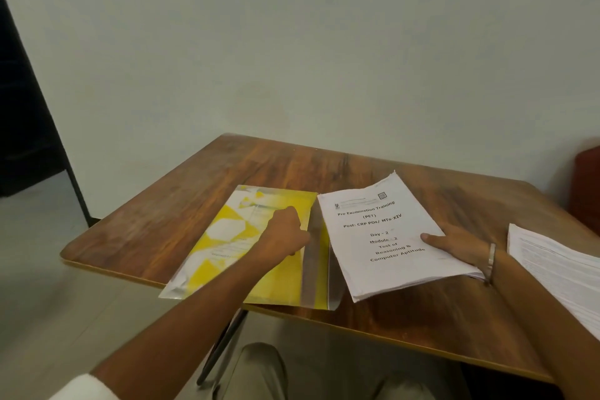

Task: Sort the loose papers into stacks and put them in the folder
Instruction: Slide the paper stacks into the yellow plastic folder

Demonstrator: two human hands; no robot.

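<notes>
Gripping the thick stack of printed papers (386, 237) at its near right edge, the right hand (454, 243) had its thumb lying on top of the cover sheet and its fingers hidden beneath; the stack was tilted, its near edge lifted off the wooden table (194, 191). Cover sheet read "Pre Examination Training (PET)", "Day - 2", "Module - 2". A metal bangle (491, 265) sat on the right wrist. Just left of that hand lay the yellow-and-white folder (227, 253), flat on the table, its near corner overhanging the table's front edge. The left hand (285, 234) rested on the folder's right portion, fingers curled and pinching the clear plastic cover flap (313, 256) near its edge; whether the flap was raised clear of the folder could not be told. The stack's left edge stood just beside the folder's right edge, overlapping the flap slightly. To the right of the right hand, apart from the held stack, a second pile of printed sheets (558, 273) lay on the table, partly cut off by the frame. The person's knees (259, 373) showed below the table edge.
</notes>
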